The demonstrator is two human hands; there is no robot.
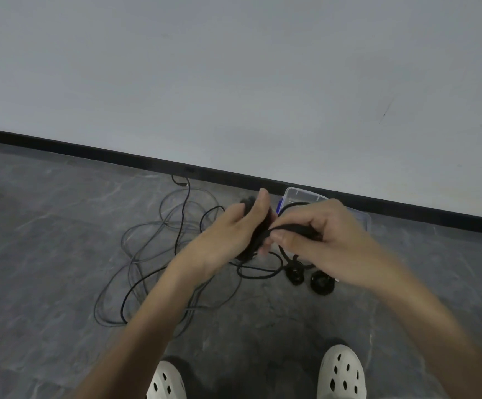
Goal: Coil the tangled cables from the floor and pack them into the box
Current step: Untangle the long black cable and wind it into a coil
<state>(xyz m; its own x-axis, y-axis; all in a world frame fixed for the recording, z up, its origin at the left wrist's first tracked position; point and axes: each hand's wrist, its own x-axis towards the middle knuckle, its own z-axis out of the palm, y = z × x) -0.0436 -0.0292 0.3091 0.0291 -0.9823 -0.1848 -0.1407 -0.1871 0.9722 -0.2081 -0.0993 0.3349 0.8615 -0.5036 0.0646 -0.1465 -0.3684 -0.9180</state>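
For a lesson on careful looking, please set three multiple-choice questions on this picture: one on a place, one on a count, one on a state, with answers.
1. Where does the clear box stand?
A) by the black skirting
B) on a chair
C) on a shelf

2. How many small finished coils lie on the floor below the right hand?
A) none
B) two
C) five

3. What is the left hand doing?
A) hanging idle
B) gripping a black cable bundle
C) lying flat on the floor

Answers:
1 A, the box sits on the floor at the wall's foot.
2 B, one coil lies beside another.
3 B, its fingers curl round the bundle.
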